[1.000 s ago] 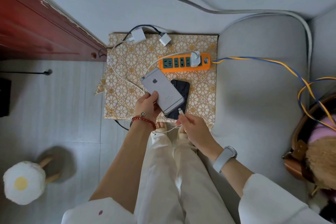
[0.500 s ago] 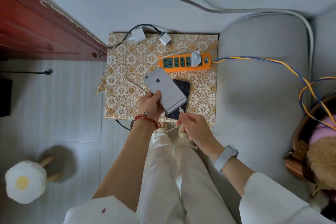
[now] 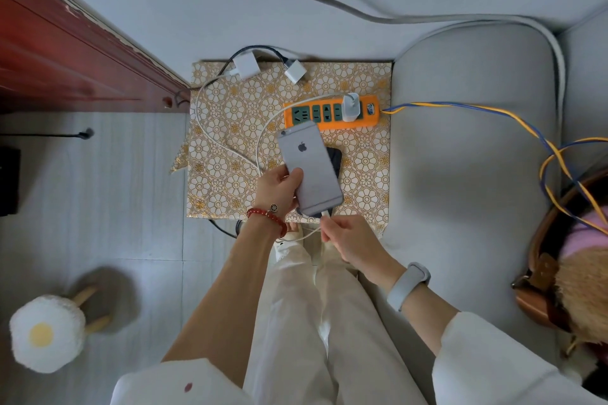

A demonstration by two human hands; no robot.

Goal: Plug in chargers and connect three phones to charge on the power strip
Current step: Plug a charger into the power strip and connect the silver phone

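Note:
My left hand [image 3: 278, 189] grips a silver phone [image 3: 309, 168], back side up, above the patterned mat [image 3: 227, 154]. My right hand [image 3: 348, 238] pinches the white cable plug [image 3: 325, 214], whose tip touches the phone's bottom edge. That cable runs to a white charger [image 3: 350, 106] plugged into the orange power strip [image 3: 329, 113]. A black phone [image 3: 335, 156] lies on the mat, mostly hidden under the silver one. Two more white chargers [image 3: 245, 66] [image 3: 295, 71] lie unplugged at the mat's far edge.
A grey cushion [image 3: 473, 154] lies right of the mat, crossed by the strip's blue and yellow wires [image 3: 513, 118]. A red wooden frame [image 3: 65, 52] stands at left. An egg-shaped plush stool [image 3: 46, 334] sits on the floor at lower left. A brown bag [image 3: 539, 276] is at right.
The silver phone has turned more upright and shifted right, covering more of the black phone. The cable plug has moved up to the phone's bottom edge.

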